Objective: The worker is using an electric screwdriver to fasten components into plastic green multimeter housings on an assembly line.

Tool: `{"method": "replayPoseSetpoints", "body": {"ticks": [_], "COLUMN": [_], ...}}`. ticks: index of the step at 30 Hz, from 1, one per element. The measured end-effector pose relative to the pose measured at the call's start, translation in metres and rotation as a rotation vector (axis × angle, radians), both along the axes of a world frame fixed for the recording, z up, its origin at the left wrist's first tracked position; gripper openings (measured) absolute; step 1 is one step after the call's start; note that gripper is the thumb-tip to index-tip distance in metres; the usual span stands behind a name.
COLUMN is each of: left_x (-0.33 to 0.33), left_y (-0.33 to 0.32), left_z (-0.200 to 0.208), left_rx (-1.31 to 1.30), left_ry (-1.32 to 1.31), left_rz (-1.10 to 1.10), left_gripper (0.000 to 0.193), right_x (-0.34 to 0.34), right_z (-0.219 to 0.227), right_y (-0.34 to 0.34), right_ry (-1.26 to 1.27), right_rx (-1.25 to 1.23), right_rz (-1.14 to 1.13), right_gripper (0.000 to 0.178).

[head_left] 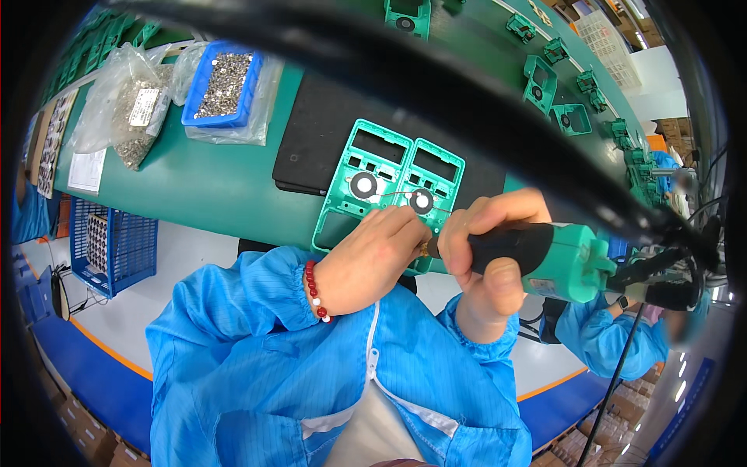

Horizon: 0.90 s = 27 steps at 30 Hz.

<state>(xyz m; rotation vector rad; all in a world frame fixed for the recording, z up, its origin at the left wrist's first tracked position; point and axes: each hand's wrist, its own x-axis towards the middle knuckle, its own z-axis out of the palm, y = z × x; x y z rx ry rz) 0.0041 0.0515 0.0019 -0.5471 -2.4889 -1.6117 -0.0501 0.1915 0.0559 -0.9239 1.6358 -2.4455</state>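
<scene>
My right hand (498, 249) grips an electric screwdriver (572, 263) with a green and black body, its tip pointing left. My left hand (377, 247) is closed in a pinch beside the screwdriver's tip, where a small brass-coloured piece shows; what its fingers hold is mostly hidden. Just beyond my hands, two green plastic housing halves (336, 193) lie side by side, open faces up. Each carries a round black speaker (363, 185) with a white centre, and a thin wire runs between them. My fingers cover part of the housings' near edge.
Black matting (307, 136) lies under the housings on the green table (210, 175). At left are a blue bin (189, 117) of small metal parts, a clear bag (138, 128) and a blue crate (117, 249). A blurred black bar (467, 86) crosses overhead. A co-worker's blue sleeve (587, 335) shows at right.
</scene>
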Motion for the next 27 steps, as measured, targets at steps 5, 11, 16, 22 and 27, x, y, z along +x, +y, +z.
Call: {"method": "replayPoseSetpoints", "body": {"ticks": [5, 11, 16, 22, 27], "left_x": [-0.006, -0.012, -0.012, -0.013, -0.012], "left_y": [-0.002, -0.006, -0.005, -0.004, -0.003], "left_z": [-0.007, -0.02, -0.023, -0.023, -0.023], "left_rx": [0.083, -0.422, -0.527, -0.543, -0.519], "left_ry": [-0.121, 0.255, 0.232, 0.216, 0.241], "left_rz": [-0.037, 0.021, 0.028, 0.015, 0.029], "left_gripper": [0.03, 0.044, 0.048, 0.047, 0.038], "right_x": [-0.001, -0.024, -0.03, -0.029, -0.029], "right_z": [-0.003, -0.018, -0.03, -0.032, -0.033], "right_y": [0.011, 0.015, 0.016, 0.013, 0.014], "right_ry": [0.046, 0.027, -0.036, -0.083, -0.076], "right_rx": [0.226, 0.074, 0.064, 0.039, 0.054], "right_rz": [-0.2, -0.314, -0.274, -0.251, -0.249], "right_gripper": [0.052, 0.038, 0.038, 0.04, 0.039]}}
